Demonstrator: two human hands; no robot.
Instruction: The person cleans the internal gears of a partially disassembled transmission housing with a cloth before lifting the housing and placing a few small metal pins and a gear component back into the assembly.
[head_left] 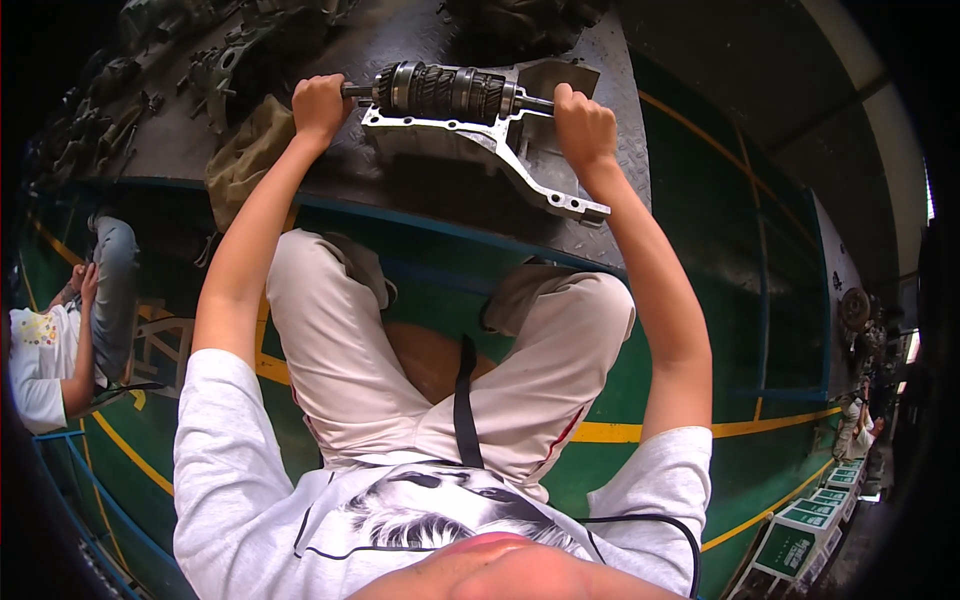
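Note:
My left hand (318, 105) is closed round the left end of a steel shaft carrying a row of helical gears and rings (440, 90). My right hand (585, 125) grips the thinner right end of the same shaft. The gear shaft lies level along the top of a silver cast housing (510, 160) with a holed flange; whether it rests on the housing is unclear. The housing sits on a dark patterned metal bench top (625, 160). An olive cloth (240, 165) lies left of the housing, below my left hand.
Dark metal castings (110, 90) crowd the bench's left and back (510, 25). A co-worker (55, 350) sits at far left on the green floor with yellow lines. Another bench (820, 240) with parts, a distant person (860, 425) and several stacked boxes (790, 540) are at right.

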